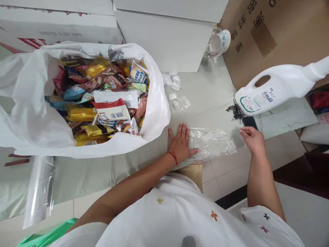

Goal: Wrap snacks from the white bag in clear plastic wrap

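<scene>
My left hand (180,144) lies flat with spread fingers on the left end of a clear plastic bag (213,142) near the front edge of the table (208,92). My right hand (253,139) hovers just beyond the bag's right end, its fingers curled and thumb against the index finger; whether anything is between them is too small to tell. Left of my hands, a large white bag (158,103) stands open, full of wrapped snacks (110,109). Small crumpled plastic pieces (176,82) lie behind my left hand.
A white detergent bottle (272,89) lies at the right beside keys (236,111) and a dark phone (249,121). White boxes (164,37) and a cardboard box (288,37) stand behind. A clear plastic roll (38,192) overhangs the front left edge.
</scene>
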Action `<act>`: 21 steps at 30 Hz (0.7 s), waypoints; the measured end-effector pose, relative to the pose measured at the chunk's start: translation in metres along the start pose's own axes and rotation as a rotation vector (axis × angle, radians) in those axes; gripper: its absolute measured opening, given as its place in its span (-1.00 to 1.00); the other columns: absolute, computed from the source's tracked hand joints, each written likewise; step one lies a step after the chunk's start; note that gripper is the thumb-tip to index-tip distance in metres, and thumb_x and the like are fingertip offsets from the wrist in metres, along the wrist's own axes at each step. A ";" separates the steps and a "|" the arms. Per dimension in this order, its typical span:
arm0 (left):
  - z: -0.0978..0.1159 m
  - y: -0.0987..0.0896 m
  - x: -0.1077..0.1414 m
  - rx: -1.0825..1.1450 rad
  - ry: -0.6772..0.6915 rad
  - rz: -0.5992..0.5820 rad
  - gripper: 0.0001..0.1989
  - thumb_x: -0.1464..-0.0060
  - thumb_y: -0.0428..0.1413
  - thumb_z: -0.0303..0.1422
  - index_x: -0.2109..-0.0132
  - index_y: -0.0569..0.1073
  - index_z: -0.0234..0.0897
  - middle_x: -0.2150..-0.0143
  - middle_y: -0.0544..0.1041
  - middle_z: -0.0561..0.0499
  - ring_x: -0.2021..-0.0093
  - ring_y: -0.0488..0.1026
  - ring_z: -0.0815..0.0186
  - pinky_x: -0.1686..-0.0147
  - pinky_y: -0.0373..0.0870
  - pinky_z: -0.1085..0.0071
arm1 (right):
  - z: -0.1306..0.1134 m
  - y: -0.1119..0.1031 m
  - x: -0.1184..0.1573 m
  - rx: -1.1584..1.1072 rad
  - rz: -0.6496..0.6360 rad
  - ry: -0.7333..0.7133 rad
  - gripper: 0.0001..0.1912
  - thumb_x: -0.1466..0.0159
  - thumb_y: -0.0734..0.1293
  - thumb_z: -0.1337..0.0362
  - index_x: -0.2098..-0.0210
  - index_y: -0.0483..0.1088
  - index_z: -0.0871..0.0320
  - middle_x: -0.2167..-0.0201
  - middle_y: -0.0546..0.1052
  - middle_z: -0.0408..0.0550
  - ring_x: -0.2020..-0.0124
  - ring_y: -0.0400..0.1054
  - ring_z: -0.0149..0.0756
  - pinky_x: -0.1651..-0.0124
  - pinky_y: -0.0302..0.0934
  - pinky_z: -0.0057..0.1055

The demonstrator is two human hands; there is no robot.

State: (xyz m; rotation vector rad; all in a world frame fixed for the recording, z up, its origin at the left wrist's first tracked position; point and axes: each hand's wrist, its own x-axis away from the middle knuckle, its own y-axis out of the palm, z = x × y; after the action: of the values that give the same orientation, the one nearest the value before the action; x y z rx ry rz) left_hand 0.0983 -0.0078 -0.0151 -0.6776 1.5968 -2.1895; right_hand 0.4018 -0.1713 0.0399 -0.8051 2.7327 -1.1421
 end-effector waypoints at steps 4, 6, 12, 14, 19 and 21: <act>0.000 0.002 0.000 -0.014 -0.010 0.013 0.15 -0.17 -0.14 0.38 -0.55 -0.06 -0.48 -0.60 -0.29 -0.35 -0.58 -0.48 -0.18 -0.38 -0.52 -0.48 | -0.048 0.022 0.013 0.213 -0.314 -0.630 -0.53 -0.22 0.46 0.05 -0.11 0.54 -0.04 -0.15 0.50 0.05 -0.16 0.36 -0.01 -0.20 0.30 0.02; 0.000 0.003 0.000 -0.019 -0.017 0.011 0.15 -0.17 -0.16 0.38 -0.55 -0.04 -0.47 -0.60 -0.28 -0.35 -0.58 -0.49 -0.17 -0.38 -0.53 -0.48 | -0.067 0.040 0.021 0.314 -0.565 -0.823 -0.47 -0.22 0.48 0.14 -0.19 0.50 -0.11 -0.33 0.38 -0.01 -0.36 0.17 0.05 -0.37 0.14 0.09; 0.000 0.001 0.000 -0.009 0.002 0.002 0.16 -0.16 -0.16 0.38 -0.54 -0.05 -0.50 -0.60 -0.29 -0.36 -0.58 -0.49 -0.17 -0.38 -0.54 -0.47 | -0.074 0.070 0.006 0.213 -0.672 -0.802 -0.82 -0.31 0.41 0.06 0.27 0.62 -0.04 0.04 0.60 -0.02 -0.20 0.29 0.00 -0.31 0.18 0.07; 0.000 0.000 -0.001 -0.001 -0.003 0.000 0.16 -0.16 -0.14 0.37 -0.55 -0.05 -0.48 -0.60 -0.29 -0.36 -0.58 -0.49 -0.19 -0.38 -0.54 -0.48 | -0.071 0.068 -0.011 0.084 -0.671 -0.641 -0.70 -0.27 0.43 -0.08 0.28 0.59 0.00 0.16 0.61 -0.04 -0.03 0.40 -0.07 -0.22 0.26 -0.01; 0.000 0.002 -0.001 0.000 -0.012 0.008 0.15 -0.15 -0.13 0.38 -0.55 -0.04 -0.46 -0.60 -0.28 -0.34 -0.58 -0.46 -0.19 -0.38 -0.52 -0.48 | -0.061 0.064 -0.062 -0.250 -0.657 -0.096 -0.45 0.04 0.60 -0.18 0.39 0.44 0.12 0.45 0.51 -0.16 0.39 0.40 -0.33 0.23 0.39 -0.28; 0.000 0.004 0.000 -0.006 -0.011 0.014 0.15 -0.15 -0.13 0.38 -0.55 -0.04 -0.44 -0.60 -0.29 -0.33 -0.58 -0.47 -0.18 -0.38 -0.53 -0.48 | -0.056 0.063 -0.078 -0.329 -0.605 0.021 -0.44 0.09 0.65 -0.12 0.40 0.40 0.12 0.50 0.45 -0.21 0.45 0.38 -0.36 0.37 0.34 -0.37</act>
State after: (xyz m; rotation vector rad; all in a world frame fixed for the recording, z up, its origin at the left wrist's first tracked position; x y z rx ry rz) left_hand 0.0985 -0.0086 -0.0189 -0.6775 1.5988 -2.1679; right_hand 0.4267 -0.0596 0.0271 -1.7553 2.8093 -0.7541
